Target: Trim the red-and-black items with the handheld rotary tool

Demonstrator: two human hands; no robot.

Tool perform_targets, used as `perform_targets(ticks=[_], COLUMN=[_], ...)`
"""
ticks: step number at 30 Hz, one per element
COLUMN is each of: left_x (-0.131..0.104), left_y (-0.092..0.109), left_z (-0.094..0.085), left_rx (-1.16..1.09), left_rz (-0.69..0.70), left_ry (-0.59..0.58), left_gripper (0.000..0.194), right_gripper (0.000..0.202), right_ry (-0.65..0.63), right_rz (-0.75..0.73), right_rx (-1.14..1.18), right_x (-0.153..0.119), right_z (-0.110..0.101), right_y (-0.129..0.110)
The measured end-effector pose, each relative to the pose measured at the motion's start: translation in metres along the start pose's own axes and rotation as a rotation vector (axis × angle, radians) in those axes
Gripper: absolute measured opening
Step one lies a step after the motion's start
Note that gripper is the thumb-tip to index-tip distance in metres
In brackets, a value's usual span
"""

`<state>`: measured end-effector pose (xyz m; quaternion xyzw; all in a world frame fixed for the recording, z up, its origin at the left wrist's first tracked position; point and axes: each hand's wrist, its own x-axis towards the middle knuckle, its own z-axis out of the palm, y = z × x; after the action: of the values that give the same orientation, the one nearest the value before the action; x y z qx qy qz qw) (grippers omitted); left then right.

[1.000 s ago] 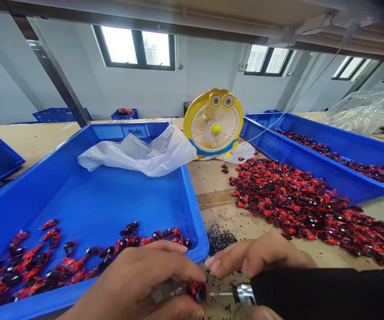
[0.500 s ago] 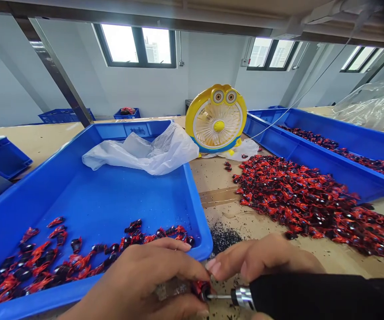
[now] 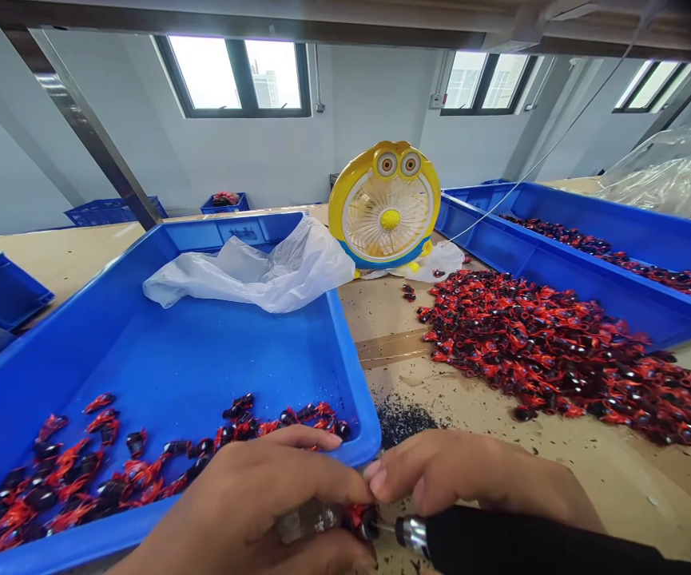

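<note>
At the bottom edge, my left hand pinches a small red-and-black part against the table. My right hand holds a black-handled rotary tool; its thin metal bit touches the part. Black shavings lie on the table just beyond my fingers. A blue tray to the left holds several red-and-black parts along its near side. A large pile of the same parts spreads over the table on the right.
A crumpled white plastic bag lies across the tray's far end. A yellow cartoon desk fan stands behind it. Another blue tray with parts sits at far right, clear plastic beyond it. Blue crates stand at left.
The tool's bit has moved left into contact with the part in my left hand. The view has shifted slightly; both hands stay close together at the table's near edge.
</note>
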<state>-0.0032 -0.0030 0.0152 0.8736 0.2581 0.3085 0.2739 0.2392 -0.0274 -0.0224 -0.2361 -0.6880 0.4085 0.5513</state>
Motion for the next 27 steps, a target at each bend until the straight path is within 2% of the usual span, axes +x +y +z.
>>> perform_targets(ticks=[4,7,11,14,16,19,22,27], left_x=[0.002,0.001,0.001,0.002,0.002,0.001,-0.001,-0.001], left_y=[0.002,0.003,0.0,-0.002,-0.002,0.0,0.001,0.0], left_z=[-0.002,-0.002,0.0,0.001,0.001,0.0,0.001,0.002], left_rx=[0.023,0.008,-0.008,-0.029,-0.03,0.003,-0.01,0.009], left_rz=[-0.013,-0.006,0.009,0.044,0.048,-0.023,-0.068,-0.025], left_ry=[-0.001,-0.007,-0.003,0.034,0.036,0.008,-0.027,-0.02], left_gripper=[0.013,0.012,0.008,0.004,0.003,0.016,0.036,0.036], right_gripper=[0.013,0.011,0.016,0.018,0.018,0.019,0.025,0.023], right_ry=[-0.065,-0.07,-0.149,-0.075,-0.104,-0.209,-0.218,-0.214], right_rz=[-0.058,-0.084,-0.116,-0.179,-0.168,-0.126,-0.121,-0.028], right_rx=[-0.033,-0.071,-0.171,-0.209,-0.221,-0.246,-0.246,-0.267], right_x=[0.003,0.007,0.011,0.012,0.013,0.014,0.014,0.018], right_z=[-0.003,-0.005,-0.006,-0.007,-0.008,-0.012,-0.013,-0.012], right_y=[0.004,0.0,-0.005,-0.006,-0.008,-0.013,-0.014,-0.013])
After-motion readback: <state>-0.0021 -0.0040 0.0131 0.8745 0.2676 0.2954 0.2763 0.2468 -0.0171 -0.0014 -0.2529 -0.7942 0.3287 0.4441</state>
